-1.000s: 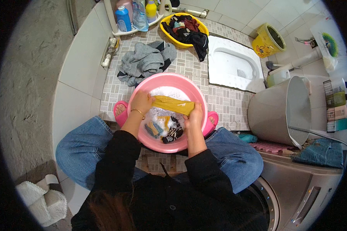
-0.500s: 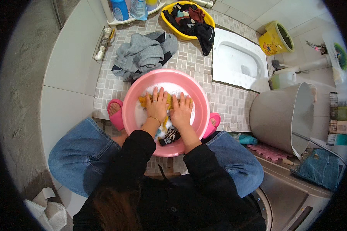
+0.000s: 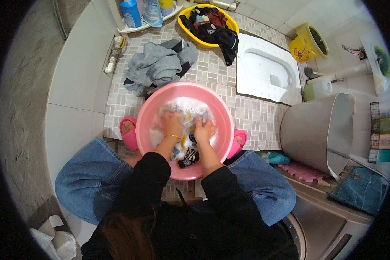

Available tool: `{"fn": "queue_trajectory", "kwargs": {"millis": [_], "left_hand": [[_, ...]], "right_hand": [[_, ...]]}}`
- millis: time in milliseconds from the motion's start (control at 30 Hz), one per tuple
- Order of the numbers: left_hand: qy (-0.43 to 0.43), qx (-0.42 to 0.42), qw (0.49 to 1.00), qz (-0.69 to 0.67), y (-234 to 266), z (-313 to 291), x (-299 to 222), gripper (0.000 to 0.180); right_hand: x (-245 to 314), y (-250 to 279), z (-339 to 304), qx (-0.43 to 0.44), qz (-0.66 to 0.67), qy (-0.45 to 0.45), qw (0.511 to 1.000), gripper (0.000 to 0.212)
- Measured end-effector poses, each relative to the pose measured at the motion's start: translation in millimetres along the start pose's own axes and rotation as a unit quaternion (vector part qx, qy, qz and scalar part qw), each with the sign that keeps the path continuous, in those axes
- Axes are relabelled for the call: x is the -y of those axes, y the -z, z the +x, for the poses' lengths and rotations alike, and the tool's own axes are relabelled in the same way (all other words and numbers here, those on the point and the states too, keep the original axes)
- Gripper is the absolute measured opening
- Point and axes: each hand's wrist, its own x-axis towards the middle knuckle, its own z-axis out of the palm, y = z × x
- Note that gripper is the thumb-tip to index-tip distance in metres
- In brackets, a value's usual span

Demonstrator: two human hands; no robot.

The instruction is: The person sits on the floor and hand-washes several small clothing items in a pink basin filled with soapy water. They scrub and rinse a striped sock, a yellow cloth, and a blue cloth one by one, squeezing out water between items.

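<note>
A pink basin (image 3: 224,143) of white suds (image 3: 184,104) stands on the floor between my feet. My left hand (image 3: 172,125) is down in the left part of the suds, its fingertips hidden by foam. Beside it, my right hand (image 3: 204,130) is at the right part of the suds, with thumb and fingers apart and the tips partly wet. Between the hands, bits of yellow cloth (image 3: 183,141) show through the foam. Near the basin's close edge lies a black-and-white striped cloth (image 3: 191,156), probably a small garment, partly out of the water.
Crumpled grey clothing (image 3: 154,65) lies beyond the basin. A yellow tub (image 3: 196,40) of dark clothes stands behind, one garment hanging over its rim. To the right are a white squat toilet (image 3: 247,82), a yellow bucket (image 3: 300,48), a large grey bin (image 3: 310,125) and a washing machine (image 3: 320,216).
Both hands have gone from lying flat on the cloth to bent fingers lower in the suds. Yellow cloth at the far side has mostly sunk from view. The view has shifted slightly.
</note>
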Motion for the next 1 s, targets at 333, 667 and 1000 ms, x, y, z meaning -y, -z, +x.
{"fn": "queue_trajectory", "kwargs": {"millis": [333, 667, 1000], "left_hand": [[-0.227, -0.004, 0.968, -0.103, 53.3, -83.6, -81.1, 0.014], [-0.218, -0.009, 0.954, -0.208, 75.5, -107.4, -75.4, 0.024], [-0.184, -0.063, 0.976, -0.095, 16.0, -44.4, -38.4, 0.023]], "right_hand": [[25.7, 24.9, -34.7, 0.324, 0.590, -0.203, 0.711, 0.044], [43.9, 28.0, -32.1, 0.375, 0.551, -0.218, 0.713, 0.030], [19.5, 29.2, -44.4, 0.586, 0.645, -0.075, 0.485, 0.040]]}}
